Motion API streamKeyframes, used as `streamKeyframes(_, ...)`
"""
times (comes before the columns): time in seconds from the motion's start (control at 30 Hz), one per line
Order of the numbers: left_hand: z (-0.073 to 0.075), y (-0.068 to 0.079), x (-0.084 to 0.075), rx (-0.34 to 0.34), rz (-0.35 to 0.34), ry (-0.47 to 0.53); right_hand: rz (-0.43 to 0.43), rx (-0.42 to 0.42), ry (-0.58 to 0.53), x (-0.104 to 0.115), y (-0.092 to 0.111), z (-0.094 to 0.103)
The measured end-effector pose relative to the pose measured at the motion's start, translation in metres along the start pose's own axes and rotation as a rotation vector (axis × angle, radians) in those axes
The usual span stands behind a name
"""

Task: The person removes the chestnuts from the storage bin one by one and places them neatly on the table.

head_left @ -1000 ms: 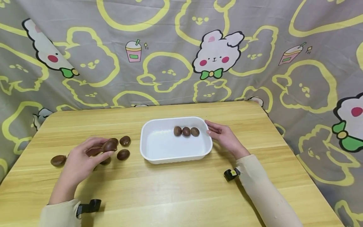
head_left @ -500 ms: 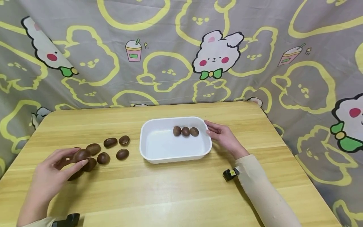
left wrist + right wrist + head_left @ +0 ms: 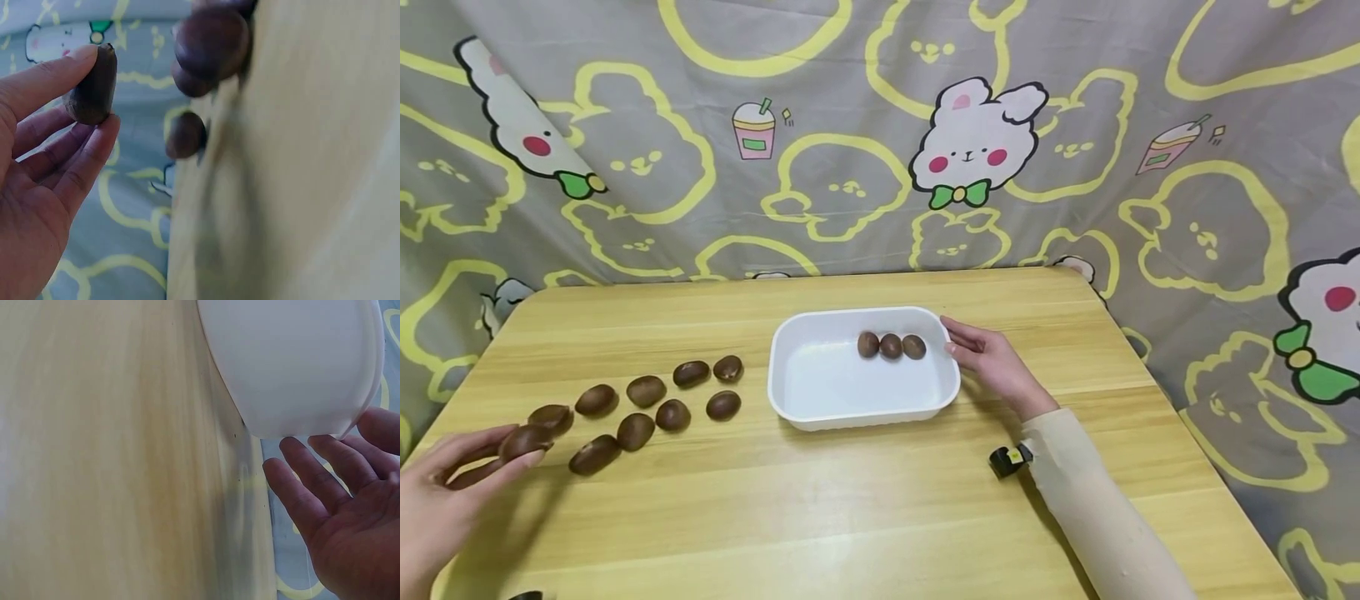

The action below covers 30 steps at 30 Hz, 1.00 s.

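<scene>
At the table's left side my left hand (image 3: 452, 492) pinches a glossy dark brown chestnut (image 3: 525, 442) between thumb and fingertips. The left wrist view shows this chestnut (image 3: 95, 87) held up, with other chestnuts on the table to its right. My right hand (image 3: 996, 362) is at the right end of a white plastic tray (image 3: 865, 414), thumb at the rim. In the right wrist view, fairly straight fingers (image 3: 312, 472) reach to the tray's outer wall. Inside the tray, three chestnuts (image 3: 891, 346) sit in a row near the back right.
Several chestnuts lie in two loose rows left of the tray, from one chestnut (image 3: 728, 368) near it to another chestnut (image 3: 551, 418) beside my left hand. A wooden table (image 3: 880, 517) carries everything. Behind it hangs a grey patterned cloth (image 3: 850, 200).
My left hand has moved left and toward me with the chestnut, uncovering the chestnuts on the table. My right hand and the tray have stayed in place.
</scene>
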<state>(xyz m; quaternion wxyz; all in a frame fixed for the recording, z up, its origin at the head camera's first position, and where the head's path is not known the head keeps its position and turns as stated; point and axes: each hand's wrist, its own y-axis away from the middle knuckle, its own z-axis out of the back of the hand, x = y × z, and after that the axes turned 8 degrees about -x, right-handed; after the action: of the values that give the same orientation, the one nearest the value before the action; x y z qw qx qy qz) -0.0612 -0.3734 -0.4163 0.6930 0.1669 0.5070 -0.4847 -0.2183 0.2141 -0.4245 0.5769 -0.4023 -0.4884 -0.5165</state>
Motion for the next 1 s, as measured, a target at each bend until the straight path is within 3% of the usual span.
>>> streamKeyframes(0.27, 0.017, -0.006, 0.04, 0.028, 0.047, -0.037, 0.007, -0.003, 0.012, 0.001, 0.001, 0.0)
streamKeyframes(0.47, 0.023, -0.01, 0.06, 0.114, 0.103, -0.169, 0.006, -0.007, 0.025, -0.001, 0.001, 0.0)
streamKeyframes(0.67, 0.02, -0.014, 0.058, 0.244, 0.113, -0.447, 0.011, -0.004, 0.022, -0.002, 0.001, 0.0)
streamKeyframes(1.0, 0.016, -0.017, 0.039, 0.319, 0.09, -0.54, 0.005, -0.004, 0.023, 0.0, 0.0, 0.001)
